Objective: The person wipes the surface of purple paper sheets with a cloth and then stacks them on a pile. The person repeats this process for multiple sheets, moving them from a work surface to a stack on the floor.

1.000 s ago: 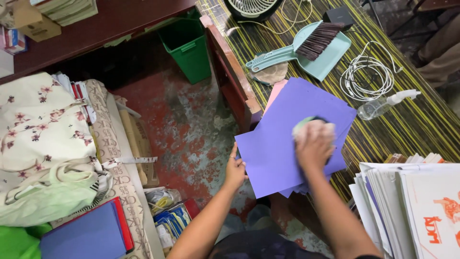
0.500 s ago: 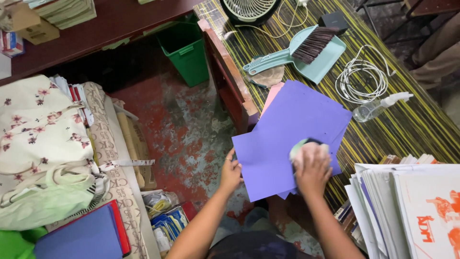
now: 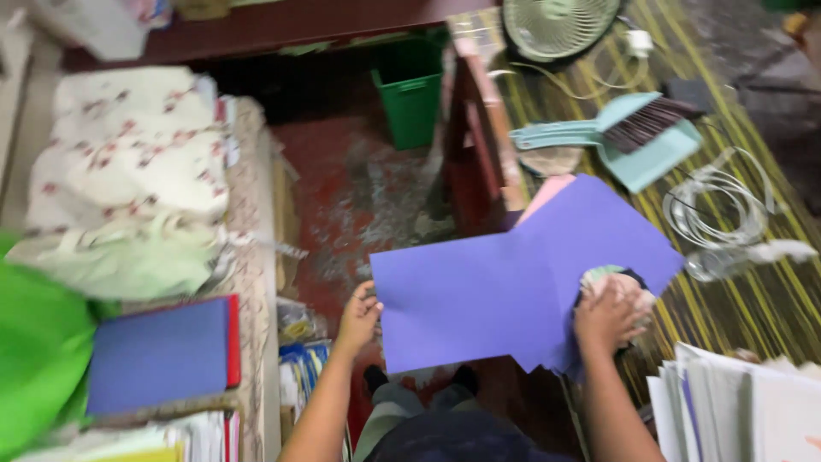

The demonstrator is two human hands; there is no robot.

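Note:
A large purple paper sheet (image 3: 479, 299) sticks out past the edge of a striped table (image 3: 770, 299). My left hand (image 3: 359, 316) pinches its left edge, out over the red floor. My right hand (image 3: 609, 312) presses a crumpled pale cloth (image 3: 617, 278) onto a second purple sheet (image 3: 599, 231) lying on the table. A pink sheet (image 3: 547, 190) peeks out beneath the purple ones. The view is blurred by motion.
A teal dustpan with brush (image 3: 633, 137), a fan (image 3: 556, 26), coiled white cable (image 3: 718, 210) and a paper stack (image 3: 735, 402) share the table. A green bin (image 3: 410, 98) stands on the floor. A floral bedding pile (image 3: 128, 171) and a blue book (image 3: 158, 355) lie at left.
My left hand has drawn one purple sheet leftward, off the table edge. My right hand with the cloth stays pressing at the sheets' lower right. The camera has shifted.

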